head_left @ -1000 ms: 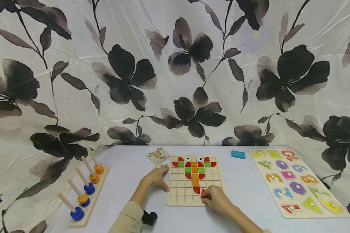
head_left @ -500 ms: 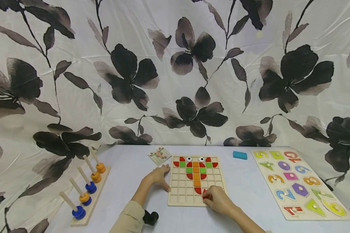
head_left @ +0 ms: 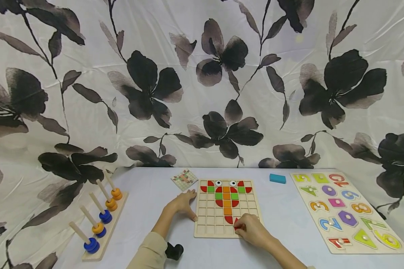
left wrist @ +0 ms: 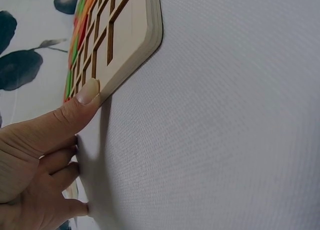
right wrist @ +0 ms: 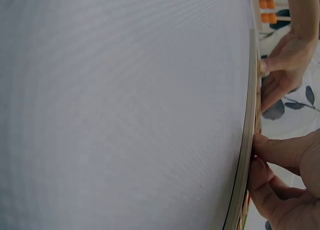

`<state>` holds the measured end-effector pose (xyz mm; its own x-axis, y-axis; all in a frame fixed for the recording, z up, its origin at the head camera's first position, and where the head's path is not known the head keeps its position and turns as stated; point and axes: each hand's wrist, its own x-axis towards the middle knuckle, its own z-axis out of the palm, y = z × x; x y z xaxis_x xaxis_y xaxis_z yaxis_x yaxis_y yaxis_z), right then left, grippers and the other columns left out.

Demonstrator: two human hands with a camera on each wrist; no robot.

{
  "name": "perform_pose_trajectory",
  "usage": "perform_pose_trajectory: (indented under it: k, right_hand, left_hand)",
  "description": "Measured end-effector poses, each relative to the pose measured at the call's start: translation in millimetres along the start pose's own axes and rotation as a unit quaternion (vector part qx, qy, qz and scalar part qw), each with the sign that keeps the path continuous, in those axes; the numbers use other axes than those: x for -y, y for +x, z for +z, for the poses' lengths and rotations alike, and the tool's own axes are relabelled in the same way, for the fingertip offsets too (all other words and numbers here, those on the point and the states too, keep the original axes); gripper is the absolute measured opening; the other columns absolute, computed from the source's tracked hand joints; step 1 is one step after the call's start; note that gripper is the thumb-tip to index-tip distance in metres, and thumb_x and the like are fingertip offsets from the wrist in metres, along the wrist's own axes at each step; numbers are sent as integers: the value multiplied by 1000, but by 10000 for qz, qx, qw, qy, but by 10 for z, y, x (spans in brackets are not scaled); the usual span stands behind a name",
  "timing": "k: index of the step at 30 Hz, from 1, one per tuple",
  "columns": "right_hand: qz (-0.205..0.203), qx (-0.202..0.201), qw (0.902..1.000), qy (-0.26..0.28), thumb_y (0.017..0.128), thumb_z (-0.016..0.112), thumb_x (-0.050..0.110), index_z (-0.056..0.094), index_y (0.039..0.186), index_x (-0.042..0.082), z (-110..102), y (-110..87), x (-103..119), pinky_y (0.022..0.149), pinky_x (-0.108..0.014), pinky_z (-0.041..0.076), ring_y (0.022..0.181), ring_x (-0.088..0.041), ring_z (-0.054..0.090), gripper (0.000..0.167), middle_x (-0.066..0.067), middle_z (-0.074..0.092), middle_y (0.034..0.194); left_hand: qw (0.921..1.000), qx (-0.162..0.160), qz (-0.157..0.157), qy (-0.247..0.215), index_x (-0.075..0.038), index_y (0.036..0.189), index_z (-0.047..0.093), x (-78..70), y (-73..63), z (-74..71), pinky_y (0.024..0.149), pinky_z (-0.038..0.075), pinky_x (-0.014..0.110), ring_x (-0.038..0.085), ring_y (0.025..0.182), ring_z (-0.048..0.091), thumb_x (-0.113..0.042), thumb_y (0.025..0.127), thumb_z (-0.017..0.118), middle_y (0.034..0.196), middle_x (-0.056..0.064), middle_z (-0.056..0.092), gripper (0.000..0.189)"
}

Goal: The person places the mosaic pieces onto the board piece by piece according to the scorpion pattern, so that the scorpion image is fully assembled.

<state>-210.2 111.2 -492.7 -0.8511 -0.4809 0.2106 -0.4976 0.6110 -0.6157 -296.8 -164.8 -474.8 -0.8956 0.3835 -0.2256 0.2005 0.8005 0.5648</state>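
Observation:
A wooden grid board (head_left: 207, 229) lies on the white table. Set into it are orange squares (head_left: 226, 200), green squares, red quarter-circle pieces (head_left: 229, 219) and two eye pieces, forming a figure. My left hand (head_left: 182, 204) rests at the board's left edge, fingers spread; in the left wrist view its thumb (left wrist: 87, 92) touches the rim. Over the lower right cells, my right hand (head_left: 251, 229) pinches a small red piece (head_left: 236, 220) between thumb and fingertips, close against the grid. Most of that piece is hidden by the fingers, so I cannot tell its full shape.
A pattern card (head_left: 184, 180) lies behind the board's left corner. A blue block (head_left: 277, 178) sits at the back right. Farther right is a number-and-shape puzzle board (head_left: 353, 244); on the left stands a peg rack (head_left: 97, 251) with blue and orange rings. Floral cloth (head_left: 188, 93) hangs behind.
The view has shifted slightly. Both hands keep their places: the left at the board's edge, the right pinching the red piece over the same cells.

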Motion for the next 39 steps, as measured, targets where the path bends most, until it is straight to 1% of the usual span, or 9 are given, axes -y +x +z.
perform_pose_trajectory:
  k: [3, 4, 7, 11, 17, 25, 29, 39]
  right_hand:
    - [9, -29, 10000, 17, 76, 71, -4, 73, 82, -3, -2, -5, -2, 57, -19, 45, 67, -3, 50, 6, -2, 62, 75]
    - [10, -42, 10000, 19, 76, 71, -4, 73, 82, -3, -2, -9, -3, 56, -18, 45, 67, -3, 49, 7, -2, 62, 75]
    - [18, -70, 10000, 41, 76, 71, -3, 73, 83, -3, 1, -18, -5, 56, -18, 44, 66, -3, 49, 7, -3, 61, 76]
    - [27, -97, 9999, 26, 76, 72, -3, 73, 84, -4, 5, -24, -9, 55, -18, 44, 65, -2, 48, 8, -2, 61, 75]
    - [-44, -140, 9999, -46, 76, 71, -3, 73, 83, -3, 9, -20, -14, 55, -18, 44, 65, -1, 47, 7, -1, 61, 75]
    - [-153, -178, 9997, -85, 76, 71, -5, 72, 82, -3, 6, -17, -17, 56, -18, 46, 66, -5, 51, 7, -1, 62, 75]
    - [-139, -166, 9997, -88, 76, 72, -5, 72, 83, -3, 7, -20, -17, 56, -19, 47, 66, -6, 52, 7, -2, 61, 76]
    - [-62, -178, 9997, -127, 76, 71, -4, 72, 85, -4, 10, -28, -10, 56, -18, 45, 66, -3, 47, 9, -2, 61, 77]
  left_hand:
    - [10000, -7, -11, -9, 6, 136, 44, -10, -1, -3, 110, 20, 61, 42, 138, 24, -26, 55, 91, 147, 23, 34, 100]
    - [9999, -3, -82, -60, 6, 136, 44, -26, -2, -4, 110, 19, 60, 42, 138, 24, -22, 55, 91, 147, 23, 34, 98]
    - [9999, -27, -114, -25, 6, 136, 44, -35, 1, 13, 110, 19, 60, 42, 138, 23, -19, 56, 90, 147, 23, 33, 96]
    - [9998, -44, -168, 43, 5, 137, 44, -48, 0, 26, 109, 21, 60, 42, 138, 24, -20, 57, 90, 148, 22, 33, 95]
    - [9999, -40, -112, 107, 5, 136, 44, -25, 20, 25, 109, 22, 59, 42, 137, 25, -21, 58, 90, 147, 22, 34, 94]
    - [9999, -55, -111, 109, 6, 136, 44, -20, 19, 14, 109, 22, 60, 42, 137, 25, -21, 58, 90, 147, 23, 34, 95]
    - [9999, -71, -81, 120, 7, 136, 44, -19, 17, 13, 109, 21, 60, 42, 137, 25, -20, 58, 90, 146, 23, 35, 94]
    - [9999, -59, -116, 87, 6, 136, 44, -27, 23, 20, 109, 22, 60, 43, 137, 25, -19, 58, 90, 147, 23, 34, 95]
